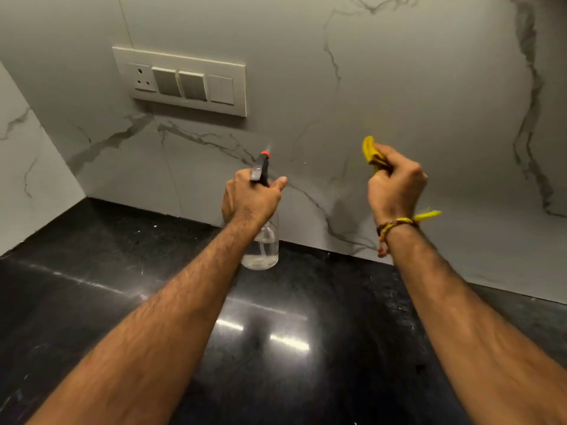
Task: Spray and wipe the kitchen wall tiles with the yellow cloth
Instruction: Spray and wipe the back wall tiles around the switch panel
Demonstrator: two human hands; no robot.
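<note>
Nearest the camera, two bare forearms reach out over a glossy black stone tabletop (92, 271) with ceiling light glare on it. The left hand (250, 197) is wrapped tight around the neck of a clear spray bottle (262, 250), held up off the tabletop, with its black trigger head and orange nozzle (264, 154) aimed at the wall, and there's a faint puff of mist right at the tip. At about 3 o'clock from it, well apart, the right hand (395, 187) is clenched around the bunched yellow cloth (371, 153), which pokes out the top of the fist toward 11 o'clock, close to the wall; can't tell if it's touching. A braided thread band (395, 225) sits on that wrist. Behind it all are white marble-look wall tiles (429, 87) with grey veins, and a switch-and-socket plate (184, 82) at roughly 11 o'clock from the bottle.
</note>
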